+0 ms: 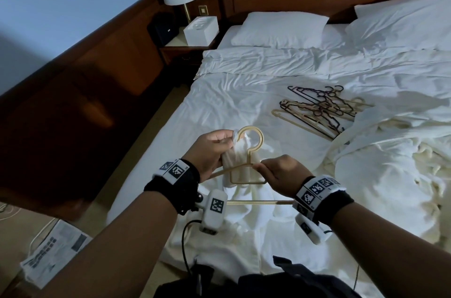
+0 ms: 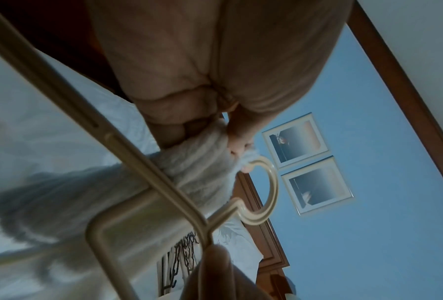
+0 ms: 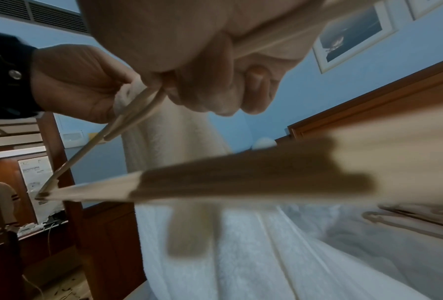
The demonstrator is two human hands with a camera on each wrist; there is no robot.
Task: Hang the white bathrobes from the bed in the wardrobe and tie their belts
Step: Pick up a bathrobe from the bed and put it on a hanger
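The left hand pinched a bunched fold of the white bathrobe up beside the hook of the beige hanger, seemingly to feed the cloth onto it; the right hand gripped the hanger's shoulder, steadying it above the bed; the rest of the bathrobe trailed down onto the sheet; further right lay spare hangers and more heaped bathrobes, probably awaiting their turn.

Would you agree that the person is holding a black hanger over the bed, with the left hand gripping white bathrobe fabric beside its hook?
Not quite: the head view shows the held hanger is beige, not black. The left hand does grip bathrobe fabric beside its hook, over the bed.
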